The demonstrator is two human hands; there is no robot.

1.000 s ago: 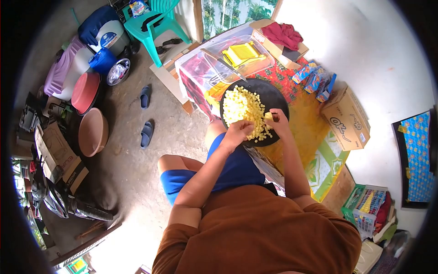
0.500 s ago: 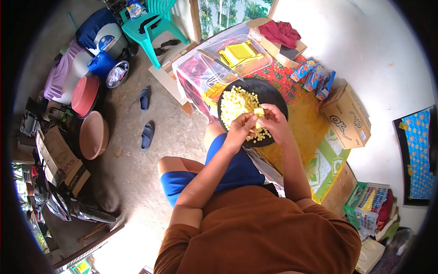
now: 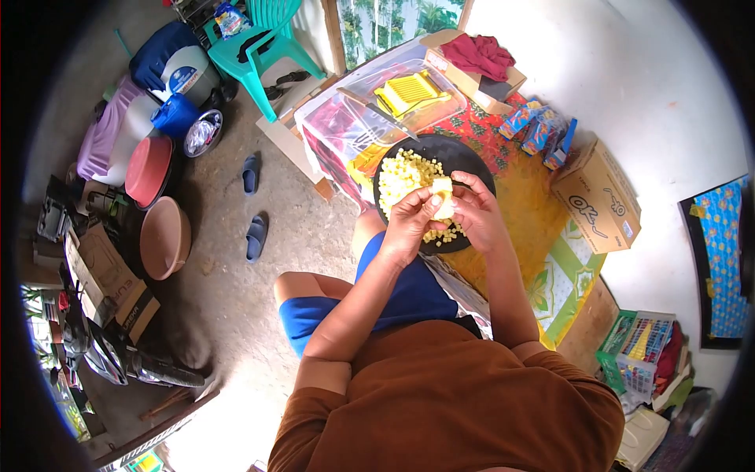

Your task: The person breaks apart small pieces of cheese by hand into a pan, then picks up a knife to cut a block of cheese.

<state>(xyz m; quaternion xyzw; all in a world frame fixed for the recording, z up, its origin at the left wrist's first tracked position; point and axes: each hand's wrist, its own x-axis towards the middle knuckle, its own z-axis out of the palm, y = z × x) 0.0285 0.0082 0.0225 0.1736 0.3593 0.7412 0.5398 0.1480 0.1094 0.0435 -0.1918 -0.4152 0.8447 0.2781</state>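
Both hands meet over a round black tray (image 3: pixel 470 163) holding a heap of small pale yellow cubes (image 3: pixel 403 175). Between them is a pale yellow piece (image 3: pixel 443 189), upright, larger than the cubes. My left hand (image 3: pixel 410 222) has its fingers closed on the piece's left side. My right hand (image 3: pixel 477 212) holds the right side with its thumb and fingers bent round it. Past the tray, a knife (image 3: pixel 377 112) lies across a clear plastic container (image 3: pixel 334 118), near a yellow slotted tool (image 3: pixel 410 93).
A cardboard box (image 3: pixel 598 197) and blue packets (image 3: pixel 539 132) are at the right. On the floor at left are slippers (image 3: pixel 255 236), basins (image 3: pixel 165 237) and a motorcycle (image 3: pixel 118 354). A green chair (image 3: pixel 255 59) stands at the top.
The pale yellow piece has turned and shows a wider face. The fingers of my right hand have shifted slightly on it. The view has moved a little.
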